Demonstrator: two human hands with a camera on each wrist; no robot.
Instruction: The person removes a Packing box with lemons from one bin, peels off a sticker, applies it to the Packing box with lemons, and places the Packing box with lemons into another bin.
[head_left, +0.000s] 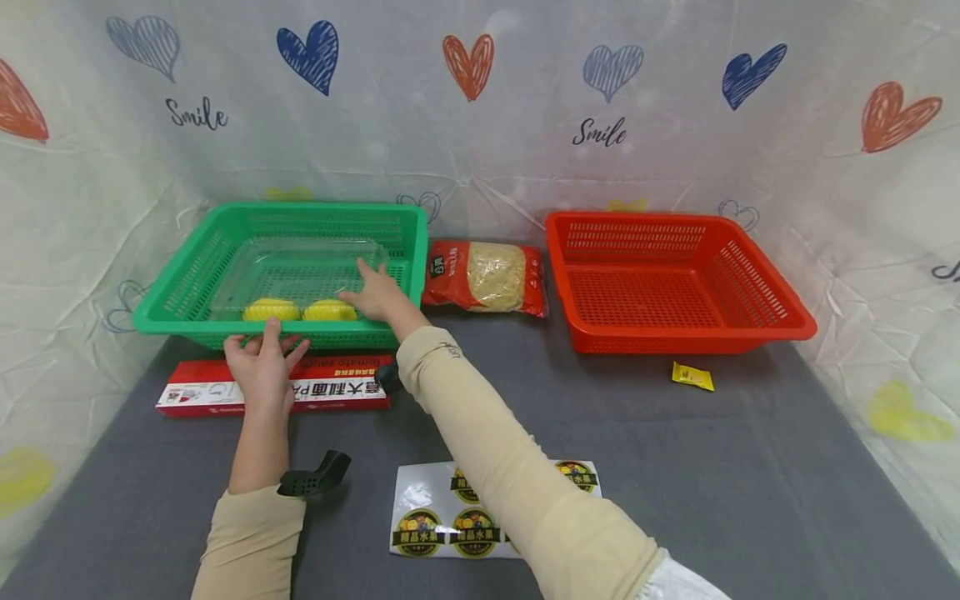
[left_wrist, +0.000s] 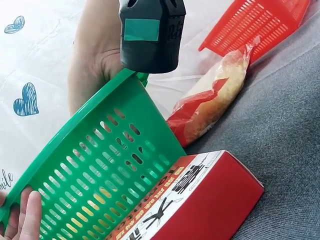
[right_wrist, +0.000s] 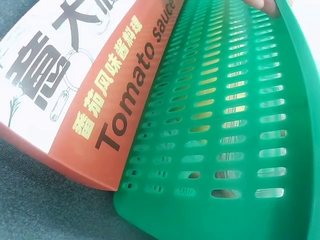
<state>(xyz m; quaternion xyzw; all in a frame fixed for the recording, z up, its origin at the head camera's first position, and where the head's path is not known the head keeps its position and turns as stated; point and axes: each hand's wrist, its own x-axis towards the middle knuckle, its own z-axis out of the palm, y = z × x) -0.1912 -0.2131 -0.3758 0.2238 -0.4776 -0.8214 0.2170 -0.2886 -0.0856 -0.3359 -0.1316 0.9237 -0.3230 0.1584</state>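
Note:
A green basket (head_left: 422, 250) stands at the back left. In it lies a clear plastic container (head_left: 300, 250) with two bumpy yellow pieces (head_left: 330, 310) at its front side. My left hand (head_left: 260, 367) holds the front rim of the basket, thumb over the rim and fingers against the outside wall; its fingers (left_wrist: 31, 212) also show in the left wrist view. My right hand (head_left: 378, 293) reaches over the right front corner of the basket, fingers spread and fairly straight at the right end of the container.
A long red and white box (head_left: 337, 390) lies before the green basket. A red packet (head_left: 495, 277) lies between it and a red basket (head_left: 690, 343). A small yellow sachet (head_left: 692, 377) lies at right. A sticker sheet (head_left: 427, 492) is in front, partly under my right arm.

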